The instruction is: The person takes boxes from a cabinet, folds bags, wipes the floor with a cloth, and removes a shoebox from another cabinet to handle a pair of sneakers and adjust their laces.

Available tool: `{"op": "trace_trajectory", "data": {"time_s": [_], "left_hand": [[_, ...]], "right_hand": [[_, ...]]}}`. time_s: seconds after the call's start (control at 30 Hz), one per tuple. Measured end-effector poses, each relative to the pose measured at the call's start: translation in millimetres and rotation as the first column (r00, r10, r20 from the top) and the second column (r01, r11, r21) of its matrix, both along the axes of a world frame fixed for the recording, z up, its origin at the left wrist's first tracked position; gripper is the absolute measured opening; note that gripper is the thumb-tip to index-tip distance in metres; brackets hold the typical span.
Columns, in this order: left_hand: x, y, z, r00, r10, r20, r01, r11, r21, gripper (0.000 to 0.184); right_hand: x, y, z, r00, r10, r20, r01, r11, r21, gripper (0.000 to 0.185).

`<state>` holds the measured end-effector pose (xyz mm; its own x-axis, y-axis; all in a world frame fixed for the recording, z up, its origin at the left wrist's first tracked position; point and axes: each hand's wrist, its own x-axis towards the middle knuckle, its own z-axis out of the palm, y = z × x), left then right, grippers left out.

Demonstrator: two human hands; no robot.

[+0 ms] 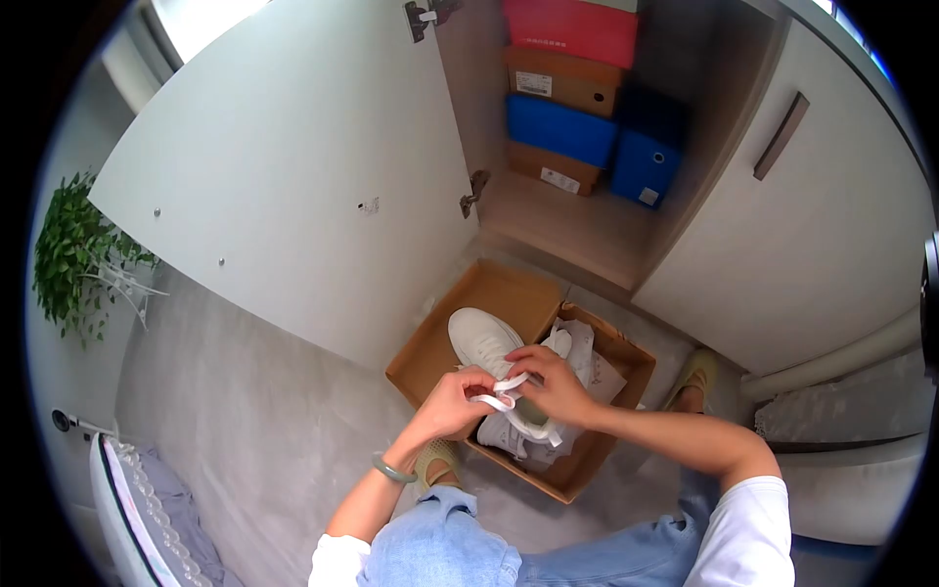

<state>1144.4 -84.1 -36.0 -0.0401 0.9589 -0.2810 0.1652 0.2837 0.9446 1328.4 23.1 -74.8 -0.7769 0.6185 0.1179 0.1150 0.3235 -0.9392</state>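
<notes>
My left hand (458,401) pinches a white shoelace (505,389) over a white sneaker (481,338). Close beside it, my right hand (550,383) has its fingers closed on the same lace. The sneaker's toe points away from me, and my hands cover much of its middle. Below it is an open brown shoebox (558,483) with white paper (604,380) inside. Another white shoe (501,434) shows partly in the box, under my hands. The box's lid (458,293) lies at the far left side, beneath the sneaker's toe.
An open white cabinet door (313,176) stands to the left. Inside the cabinet are stacked shoeboxes, among them a red box (567,29) and a blue box (559,129). A closed door (792,225) is at right. A plant (83,254) stands far left.
</notes>
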Motion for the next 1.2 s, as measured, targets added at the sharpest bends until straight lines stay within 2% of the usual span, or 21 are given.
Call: {"op": "trace_trajectory", "data": {"time_s": [0.03, 0.07, 0.1, 0.13, 0.2, 0.27, 0.33, 0.4, 0.47, 0.5, 0.57, 0.6, 0.63, 0.7, 0.77, 0.83, 0.87, 1.0, 1.07, 1.17, 1.2], "left_hand": [[-0.9, 3.3, 1.3, 0.997, -0.024, -0.08, 0.026, 0.999, 0.027, 0.027], [-1.4, 4.5, 1.7, 0.986, -0.046, -0.161, 0.055, 0.997, 0.05, 0.026], [-2.5, 5.6, -2.5, 0.986, -0.042, -0.16, 0.05, 0.997, 0.05, 0.026], [-4.3, 8.6, -9.8, 0.993, -0.044, -0.107, 0.053, 0.996, 0.076, 0.024], [-4.4, 12.6, -13.6, 0.998, -0.046, -0.053, 0.051, 0.993, 0.102, 0.023], [-2.5, 15.4, -10.6, 0.981, 0.128, -0.145, -0.114, 0.988, 0.103, 0.021], [-1.4, 13.5, -13.1, 0.982, 0.149, -0.12, -0.132, 0.982, 0.137, 0.02], [1.8, 12.3, -11.3, 0.982, 0.166, -0.093, -0.149, 0.975, 0.167, 0.02], [8.2, 10.4, -2.3, 0.947, 0.166, -0.276, -0.081, 0.952, 0.294, 0.019], [10.6, 8.9, 2.9, 0.947, 0.166, -0.274, -0.083, 0.953, 0.29, 0.019], [14.1, 6.6, 10.4, 0.757, 0.201, -0.621, 0.049, 0.931, 0.361, 0.017], [15.3, 5.3, 6.0, 0.758, 0.199, -0.621, 0.048, 0.933, 0.358, 0.017], [17.0, 3.3, -2.2, 0.802, 0.208, -0.56, 0.027, 0.924, 0.381, 0.017], [20.1, -1.7, -11.9, 0.841, 0.218, -0.495, 0.0, 0.915, 0.403, 0.016], [20.9, -5.0, -15.7, 0.977, 0.119, -0.176, -0.038, 0.914, 0.405, 0.02], [14.5, -11.2, -20.6, 0.991, 0.083, -0.107, -0.036, 0.922, 0.386, 0.022], [11.8, -13.9, -23.3, 0.998, 0.05, -0.033, -0.035, 0.931, 0.364, 0.025], [7.3, -18.0, -27.6, 0.998, 0.009, 0.062, -0.031, 0.932, 0.362, 0.02], [8.8, -19.5, -26.9, 0.874, 0.119, 0.471, -0.218, 0.963, 0.161, 0.012], [4.3, -21.6, -49.6, 0.811, 0.209, 0.546, -0.341, 0.928, 0.153, 0.017], [4.4, -21.0, -46.8, 0.811, 0.21, 0.546, -0.343, 0.927, 0.154, 0.017]], "right_hand": [[0.0, 2.6, 0.9, 1.0, 0.009, 0.002, -0.009, 1.0, -0.001, 0.02], [0.8, 7.1, 2.3, 1.0, 0.009, 0.006, -0.008, 0.991, -0.132, 0.019], [2.0, 10.9, 3.4, 1.0, 0.007, 0.01, -0.004, 0.966, -0.258, 0.018], [2.0, 14.1, 2.4, 1.0, 0.018, 0.01, -0.014, 0.957, -0.289, 0.019], [2.3, 19.6, 5.5, 0.998, 0.022, 0.064, -0.004, 0.962, -0.274, 0.021], [3.6, 18.5, 10.9, 0.993, 0.025, 0.117, 0.006, 0.965, -0.261, 0.024], [5.8, 10.9, 14.7, 0.994, 0.043, 0.098, -0.04, 0.999, -0.033, 0.028], [5.6, 7.6, 14.2, 0.996, 0.023, 0.083, -0.019, 0.999, -0.044, 0.029], [5.5, 7.6, 10.8, 0.997, 0.001, 0.071, 0.003, 0.999, -0.054, 0.031], [5.3, 8.7, 8.3, 1.0, -0.012, 0.024, 0.013, 0.996, -0.085, 0.029], [6.3, 12.0, 4.8, 0.999, -0.025, -0.022, 0.022, 0.993, -0.119, 0.028], [6.8, 14.4, 4.9, 1.0, 0.01, -0.009, -0.01, 1.0, 0.017, 0.025], [7.3, 15.3, 4.7, 0.999, 0.045, 0.008, -0.046, 0.987, 0.154, 0.023], [2.4, 10.5, 2.3, 1.0, -0.002, 0.03, -0.002, 0.987, 0.158, 0.022], [-1.0, 3.4, 2.5, 0.997, -0.058, 0.046, 0.05, 0.985, 0.164, 0.021], [-1.9, -3.2, 10.6, 0.993, -0.055, 0.109, 0.065, 0.993, -0.097, 0.022], [-2.6, -4.3, 9.7, 0.992, -0.052, 0.112, 0.063, 0.994, -0.094, 0.022], [-10.0, -11.9, 6.0, 0.997, -0.044, 0.067, 0.052, 0.991, -0.122, 0.022], [-14.8, -14.5, 5.4, 0.998, -0.055, 0.03, 0.059, 0.991, -0.12, 0.021], [-20.9, -13.2, -4.0, 1.0, -0.023, -0.006, 0.022, 0.994, -0.103, 0.021], [-22.8, -10.2, -8.2, 0.998, -0.06, 0.001, 0.06, 0.995, -0.082, 0.021]]}}
